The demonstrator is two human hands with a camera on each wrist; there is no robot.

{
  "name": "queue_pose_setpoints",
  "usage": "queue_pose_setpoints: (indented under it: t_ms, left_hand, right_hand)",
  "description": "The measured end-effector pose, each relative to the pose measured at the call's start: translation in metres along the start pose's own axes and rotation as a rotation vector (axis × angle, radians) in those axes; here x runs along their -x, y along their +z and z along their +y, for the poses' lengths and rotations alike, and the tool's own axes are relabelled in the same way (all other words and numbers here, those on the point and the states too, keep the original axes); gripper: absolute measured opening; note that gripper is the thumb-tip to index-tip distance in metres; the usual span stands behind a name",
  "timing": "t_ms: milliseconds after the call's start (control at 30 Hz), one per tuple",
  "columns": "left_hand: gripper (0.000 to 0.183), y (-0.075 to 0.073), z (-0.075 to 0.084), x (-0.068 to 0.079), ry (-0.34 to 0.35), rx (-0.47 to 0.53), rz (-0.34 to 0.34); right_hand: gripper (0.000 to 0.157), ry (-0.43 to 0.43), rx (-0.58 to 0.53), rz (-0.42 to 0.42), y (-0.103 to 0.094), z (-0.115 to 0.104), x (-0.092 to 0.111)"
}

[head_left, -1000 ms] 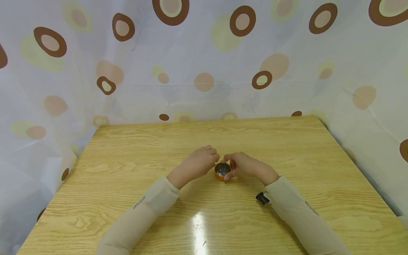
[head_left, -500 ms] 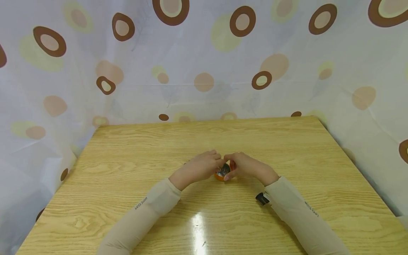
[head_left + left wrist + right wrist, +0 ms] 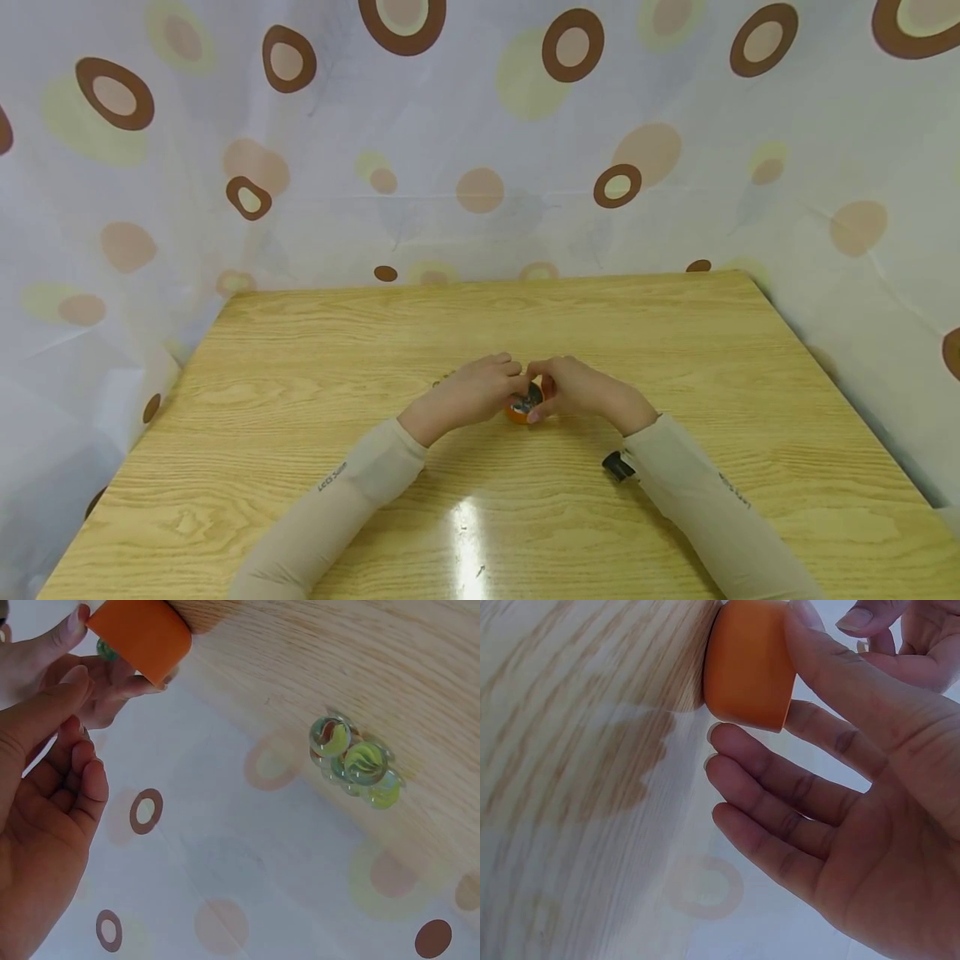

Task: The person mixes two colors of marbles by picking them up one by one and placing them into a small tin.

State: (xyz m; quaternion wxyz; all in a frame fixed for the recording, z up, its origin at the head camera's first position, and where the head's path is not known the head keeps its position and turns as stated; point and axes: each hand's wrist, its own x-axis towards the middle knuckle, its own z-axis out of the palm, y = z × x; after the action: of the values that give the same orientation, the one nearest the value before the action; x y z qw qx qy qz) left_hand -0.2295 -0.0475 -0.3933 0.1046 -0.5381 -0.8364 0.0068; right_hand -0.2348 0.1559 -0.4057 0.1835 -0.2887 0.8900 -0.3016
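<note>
A small round orange cup (image 3: 519,417) with a dark, shiny inside stands on the wooden table. My right hand (image 3: 581,392) holds it by the rim between thumb and index finger; the other fingers lie beside it in the right wrist view. My left hand (image 3: 472,392) hovers over the opening, its fingers bent and its thumb close to them. Whether it pinches anything is hidden. In the left wrist view a green glass marble (image 3: 106,649) shows near the cup's mouth, beside the right hand. Several swirled marbles (image 3: 365,763) sit clustered on the table beyond the left hand.
The wooden table (image 3: 337,333) meets a spotted cloth backdrop (image 3: 480,233) at its back and sides. A black object (image 3: 618,467) sits at the right wrist, by the sleeve.
My left hand has shifted right and slightly nearer, from beside the cup to over its opening, uncovering the marbles behind it. The right hand has kept its hold on the cup.
</note>
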Motion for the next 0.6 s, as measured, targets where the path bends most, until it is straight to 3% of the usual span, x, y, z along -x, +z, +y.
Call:
queue_pose_setpoints:
  t_ms: [300, 600]
  left_hand:
    - [0.012, -0.005, -0.007, 0.004, -0.048, 0.019, -0.016]
    - [0.012, -0.014, -0.018, 0.012, -0.107, 0.014, 0.038]
  right_hand:
    - [0.044, -0.002, 0.030, -0.002, -0.001, 0.000, -0.001]
    - [0.045, -0.009, 0.039, 0.008, -0.001, 0.001, -0.001]
